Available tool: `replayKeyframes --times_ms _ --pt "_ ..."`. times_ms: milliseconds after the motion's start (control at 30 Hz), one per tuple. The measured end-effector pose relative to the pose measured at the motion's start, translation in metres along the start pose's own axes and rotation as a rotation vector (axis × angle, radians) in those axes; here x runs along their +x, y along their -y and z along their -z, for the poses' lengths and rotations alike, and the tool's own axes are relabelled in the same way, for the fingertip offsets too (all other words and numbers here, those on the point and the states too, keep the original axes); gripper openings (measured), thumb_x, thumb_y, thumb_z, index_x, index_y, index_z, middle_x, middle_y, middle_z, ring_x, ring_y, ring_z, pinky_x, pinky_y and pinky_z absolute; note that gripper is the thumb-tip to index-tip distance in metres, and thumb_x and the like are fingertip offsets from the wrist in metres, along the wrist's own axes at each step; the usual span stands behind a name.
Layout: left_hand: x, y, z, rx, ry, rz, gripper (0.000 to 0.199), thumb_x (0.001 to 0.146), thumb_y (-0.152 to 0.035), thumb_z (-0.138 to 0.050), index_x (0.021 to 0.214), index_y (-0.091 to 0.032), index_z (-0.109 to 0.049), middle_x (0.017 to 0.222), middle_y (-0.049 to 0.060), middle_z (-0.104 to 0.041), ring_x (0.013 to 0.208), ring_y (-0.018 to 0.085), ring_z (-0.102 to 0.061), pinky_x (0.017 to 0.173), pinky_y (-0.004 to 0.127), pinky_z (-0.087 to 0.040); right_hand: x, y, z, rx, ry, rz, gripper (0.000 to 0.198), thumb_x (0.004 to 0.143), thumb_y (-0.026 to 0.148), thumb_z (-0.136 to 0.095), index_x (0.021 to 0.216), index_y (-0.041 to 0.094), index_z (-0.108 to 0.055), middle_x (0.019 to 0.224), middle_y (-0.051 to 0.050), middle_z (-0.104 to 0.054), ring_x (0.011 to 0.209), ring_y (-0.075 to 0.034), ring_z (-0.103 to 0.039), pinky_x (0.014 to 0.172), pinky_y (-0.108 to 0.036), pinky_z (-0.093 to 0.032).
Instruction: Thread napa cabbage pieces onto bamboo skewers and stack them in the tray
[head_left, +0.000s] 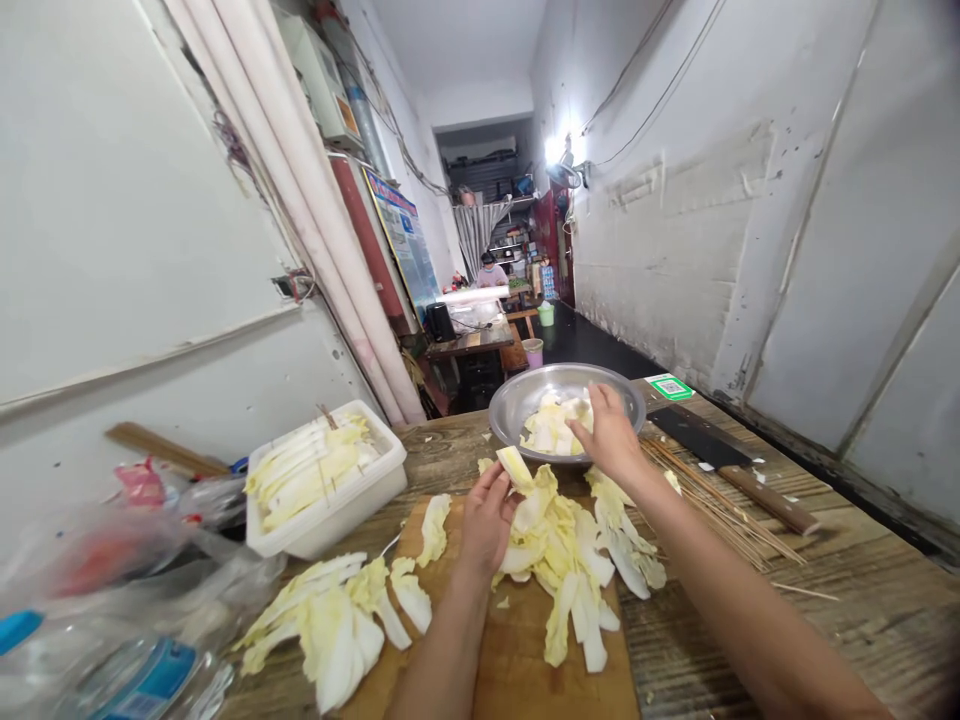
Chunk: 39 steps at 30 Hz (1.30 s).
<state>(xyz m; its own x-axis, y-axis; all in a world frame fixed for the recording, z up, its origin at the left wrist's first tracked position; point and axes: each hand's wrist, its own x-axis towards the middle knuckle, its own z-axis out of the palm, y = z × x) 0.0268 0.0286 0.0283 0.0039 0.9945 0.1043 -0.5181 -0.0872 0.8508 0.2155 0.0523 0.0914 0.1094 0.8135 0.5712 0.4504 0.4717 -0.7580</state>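
Room (675,230): long and narrow; person (491,273) at far table (480,341), well apart from this work.
Wooden table (712,620): crowded left and right, so little margin for stray elbows.
Cutting board (525,685): near middle, under main heap.
Steel bowl (506,410): far side of board, cut pieces (553,432) inside; a shove on its rim could slide or tip it.
White tub (345,512): left, leaves piled to the rim; a bump could spill some.
Cabbage leaves (551,535): heap on board between the arms, more near left; a dragging sleeve-level sweep could scatter them.
Cleaver (694,435): right, handle toward near right; right forearm (690,510) swinging out could catch it (worst risk, I'd say).
Skewers (716,515): loose beside that forearm; could roll or prick.
Right hand (609,432): at bowl's near right, fingers spread, no grip visible.
Left hand (487,515): fingers curled, pinching leaf piece (514,466); wet, it might slip.
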Motion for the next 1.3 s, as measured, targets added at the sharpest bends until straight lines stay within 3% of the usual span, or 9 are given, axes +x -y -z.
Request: replayKeyframes --times_ms 67,200,333,433,667,967,1100,1200,1300 --pt "-0.002 0.000 -0.002 -0.042 0.031 0.001 0.037 0.072 -0.028 -0.067 0.107 -0.017 -0.061 0.105 0.008 -0.067 0.089 0.018 -0.065 0.085 0.033 -0.050 0.000 0.002 -0.002 -0.011 0.065 -0.006 0.049 0.076 0.026 -0.059 0.123 0.015 -0.052 0.125 -0.016 -0.049 0.100 -0.027 -0.056 0.091 -0.045 -0.041" --pt "-0.005 0.002 -0.006 0.000 0.118 -0.029 0.041 0.075 -0.030 -0.064 0.114 -0.018 -0.058 0.113 0.010 -0.065 0.099 0.021 -0.062 0.089 0.037 -0.047 -0.022 0.006 -0.019 0.051 0.329 0.007 0.031 0.076 0.027 -0.061 0.105 0.017 -0.065 0.084 -0.004 -0.068 0.071 -0.017 -0.064 0.067 -0.030 -0.051" --pt "-0.005 0.007 -0.003 0.241 0.072 -0.176 0.041 0.077 -0.032 -0.062 0.115 -0.017 -0.059 0.118 0.010 -0.062 0.110 0.023 -0.056 0.095 0.037 -0.043 -0.034 0.009 -0.029 0.107 0.461 0.051 0.024 0.077 0.020 -0.058 0.100 0.019 -0.065 0.085 -0.001 -0.069 0.074 -0.014 -0.063 0.066 -0.025 -0.049" --pt "-0.005 0.009 -0.001 0.350 0.021 -0.269 0.040 0.073 -0.030 -0.066 0.111 -0.017 -0.061 0.116 0.009 -0.063 0.107 0.022 -0.057 0.095 0.035 -0.043 -0.034 0.010 -0.029 0.102 0.463 0.062 0.017 0.076 0.020 -0.059 0.091 0.018 -0.063 0.082 -0.001 -0.066 0.071 -0.013 -0.059 0.062 -0.023 -0.046" --pt "-0.006 0.011 -0.003 0.316 0.005 -0.322 0.038 0.069 -0.025 -0.068 0.106 -0.015 -0.063 0.104 0.008 -0.068 0.096 0.020 -0.063 0.090 0.034 -0.047 -0.036 0.013 -0.026 0.066 0.443 0.051 0.013 0.069 0.015 -0.058 0.081 0.020 -0.057 0.074 0.003 -0.059 0.066 -0.011 -0.053 0.055 -0.020 -0.040" --pt "-0.005 0.007 -0.006 0.046 -0.010 -0.128 0.038 0.068 -0.029 -0.070 0.102 -0.015 -0.063 0.105 0.011 -0.068 0.095 0.023 -0.063 0.086 0.039 -0.048 -0.031 0.006 -0.029 0.165 0.407 -0.059 0.013 0.068 0.015 -0.051 0.080 0.018 -0.055 0.073 0.003 -0.059 0.064 -0.010 -0.053 0.057 -0.021 -0.041" --pt "-0.006 0.006 -0.007 0.098 0.033 -0.103 0.037 0.066 -0.026 -0.071 0.101 -0.015 -0.063 0.105 0.010 -0.068 0.096 0.023 -0.063 0.083 0.036 -0.049 -0.033 0.006 -0.032 0.199 0.433 -0.104 0.021 0.064 0.017 -0.058 0.086 0.017 -0.059 0.070 0.004 -0.058 0.058 -0.009 -0.048 0.053 -0.020 -0.038" --pt "-0.007 0.008 -0.007 0.170 0.042 -0.136 0.035 0.065 -0.021 -0.071 0.099 -0.015 -0.065 0.103 0.009 -0.068 0.100 0.022 -0.061 0.088 0.034 -0.046 -0.034 0.007 -0.032 0.203 0.423 -0.136 0.018 0.060 0.018 -0.063 0.079 0.017 -0.061 0.061 0.006 -0.052 0.054 -0.008 -0.042 0.049 -0.019 -0.032" --pt "-0.007 0.008 -0.008 0.078 0.006 -0.087 0.034 0.065 -0.018 -0.070 0.098 -0.015 -0.065 0.099 0.008 -0.069 0.099 0.022 -0.061 0.089 0.033 -0.045 -0.034 0.008 -0.031 0.246 0.395 -0.182 0.015 0.060 0.016 -0.059 0.075 0.017 -0.061 0.060 0.007 -0.051 0.053 -0.007 -0.041 0.049 -0.019 -0.032"
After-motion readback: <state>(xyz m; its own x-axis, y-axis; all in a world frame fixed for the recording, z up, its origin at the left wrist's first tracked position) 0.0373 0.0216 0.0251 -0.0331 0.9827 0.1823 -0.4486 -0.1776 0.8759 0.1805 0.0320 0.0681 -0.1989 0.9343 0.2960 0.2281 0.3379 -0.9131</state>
